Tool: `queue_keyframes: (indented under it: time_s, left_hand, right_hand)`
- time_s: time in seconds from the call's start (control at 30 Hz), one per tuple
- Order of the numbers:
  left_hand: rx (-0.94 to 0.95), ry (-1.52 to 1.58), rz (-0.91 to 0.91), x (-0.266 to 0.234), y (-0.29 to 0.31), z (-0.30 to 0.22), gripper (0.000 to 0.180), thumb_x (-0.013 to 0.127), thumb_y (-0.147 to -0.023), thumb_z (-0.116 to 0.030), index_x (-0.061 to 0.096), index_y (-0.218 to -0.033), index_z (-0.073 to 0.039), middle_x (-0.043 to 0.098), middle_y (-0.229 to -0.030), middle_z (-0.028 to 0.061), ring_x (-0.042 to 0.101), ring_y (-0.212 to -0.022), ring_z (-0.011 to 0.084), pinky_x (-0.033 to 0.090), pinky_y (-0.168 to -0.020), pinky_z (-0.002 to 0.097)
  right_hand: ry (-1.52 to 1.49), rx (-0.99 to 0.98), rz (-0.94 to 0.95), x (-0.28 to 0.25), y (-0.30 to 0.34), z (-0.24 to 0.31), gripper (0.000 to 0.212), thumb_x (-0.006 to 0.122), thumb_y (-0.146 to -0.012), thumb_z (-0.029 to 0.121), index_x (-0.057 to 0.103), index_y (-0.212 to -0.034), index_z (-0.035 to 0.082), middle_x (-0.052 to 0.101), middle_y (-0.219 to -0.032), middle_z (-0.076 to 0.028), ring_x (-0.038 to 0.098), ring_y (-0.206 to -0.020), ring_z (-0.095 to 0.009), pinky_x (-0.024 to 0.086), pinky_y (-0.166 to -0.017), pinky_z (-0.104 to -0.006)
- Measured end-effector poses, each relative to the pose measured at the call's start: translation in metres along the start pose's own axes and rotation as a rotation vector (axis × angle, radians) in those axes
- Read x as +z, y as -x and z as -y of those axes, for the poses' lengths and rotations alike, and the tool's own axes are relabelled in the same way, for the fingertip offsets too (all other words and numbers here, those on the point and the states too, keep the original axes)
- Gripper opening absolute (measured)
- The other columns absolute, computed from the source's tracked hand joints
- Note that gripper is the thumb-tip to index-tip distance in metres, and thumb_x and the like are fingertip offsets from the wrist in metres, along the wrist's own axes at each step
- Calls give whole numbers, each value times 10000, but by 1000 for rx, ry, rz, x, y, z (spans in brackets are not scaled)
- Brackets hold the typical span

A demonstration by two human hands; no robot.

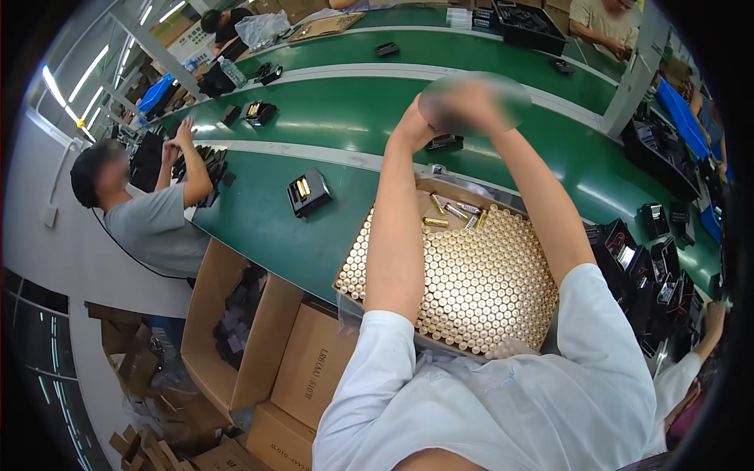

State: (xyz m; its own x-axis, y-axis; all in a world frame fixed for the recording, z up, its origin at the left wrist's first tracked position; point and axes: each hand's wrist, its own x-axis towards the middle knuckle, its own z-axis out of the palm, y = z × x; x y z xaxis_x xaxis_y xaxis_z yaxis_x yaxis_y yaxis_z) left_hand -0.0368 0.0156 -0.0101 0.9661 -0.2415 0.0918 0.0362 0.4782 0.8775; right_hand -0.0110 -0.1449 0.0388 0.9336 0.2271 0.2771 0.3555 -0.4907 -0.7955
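Observation:
My left hand (430, 114) and my right hand (493, 110) are raised close together beyond the battery box, above the green conveyor belt. A blur covers both hands, so their fingers and whatever lies between them cannot be made out. Just below them, a black device (448, 144) shows partly. Under my forearms stands an open cardboard box (440, 187) packed with upright AA batteries (479, 282). Several loose batteries (455, 210) lie flat at its far end. To the left, a black device (309, 195) rests on the green table, with gold batteries in its open compartment.
At the left, a person (161, 216) works beside a pile of dark parts (208, 177). An open carton (208, 337) stands below the table edge. Black devices (656, 275) crowd the right side. More devices (259, 112) sit along the belt (330, 102).

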Motion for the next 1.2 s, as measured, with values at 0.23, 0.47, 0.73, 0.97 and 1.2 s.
queue_keyframes:
  time_s: [0.23,0.47,0.73,0.97,1.2]
  left_hand:
    - [36,108,-89,-4,2,-4,512,485,-820,-9,398,-1315,-102,490,-1227,227,562,-1000,354,533,-804,467]
    - [15,47,-117,-3,0,-5,417,531,-882,-122,424,-1285,-103,523,-1185,195,571,-969,305,537,-778,470]
    - [55,-9,-198,-4,1,-2,349,558,-923,-221,466,-1236,-94,549,-1129,165,577,-940,273,544,-724,421]
    - [143,-120,-446,-11,-6,0,334,564,-952,-295,506,-1198,-76,568,-1083,144,587,-911,244,550,-689,372]
    - [301,-290,-600,-42,-14,10,304,599,-935,-212,522,-1182,-52,577,-1042,151,585,-846,219,545,-682,357]
  right_hand:
    - [95,89,85,12,4,6,272,684,-732,243,667,-617,-4,579,-515,-74,499,-406,-189,440,-429,-302]
    - [220,-26,-52,16,0,1,249,661,-708,246,696,-680,0,656,-637,-131,607,-546,-288,505,-532,-360]
    - [266,-46,-13,19,1,-2,242,670,-708,256,716,-751,22,680,-702,-151,642,-625,-324,522,-579,-392]
    - [190,-287,82,23,5,-8,173,667,-762,214,725,-826,64,654,-705,-107,569,-581,-274,479,-568,-349]
    - [165,-668,-69,37,25,-14,174,657,-792,161,721,-953,142,571,-786,-45,526,-612,-226,442,-577,-307]
